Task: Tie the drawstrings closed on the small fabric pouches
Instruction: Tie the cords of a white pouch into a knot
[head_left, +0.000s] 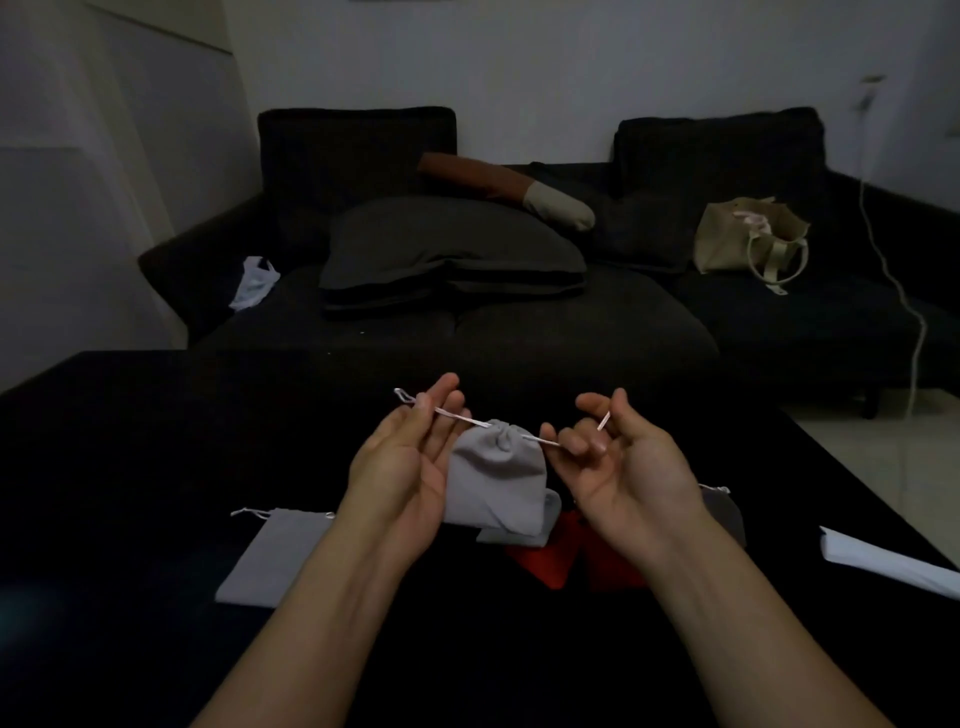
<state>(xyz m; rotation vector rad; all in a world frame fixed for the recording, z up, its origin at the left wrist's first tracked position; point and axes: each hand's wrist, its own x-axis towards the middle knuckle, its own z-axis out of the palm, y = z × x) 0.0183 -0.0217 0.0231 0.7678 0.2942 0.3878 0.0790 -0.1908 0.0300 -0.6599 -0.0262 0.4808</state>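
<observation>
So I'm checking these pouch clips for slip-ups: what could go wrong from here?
The left hand holds its drawstring only loosely between the fingers, so it may slip out. The grey pouch hangs in the air by its cords, so an uneven pull from the right hand could swing it. The dim light may hide the knot.

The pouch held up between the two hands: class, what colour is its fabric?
Light grey pouch, with pale drawstrings; the head view shows it.
</observation>
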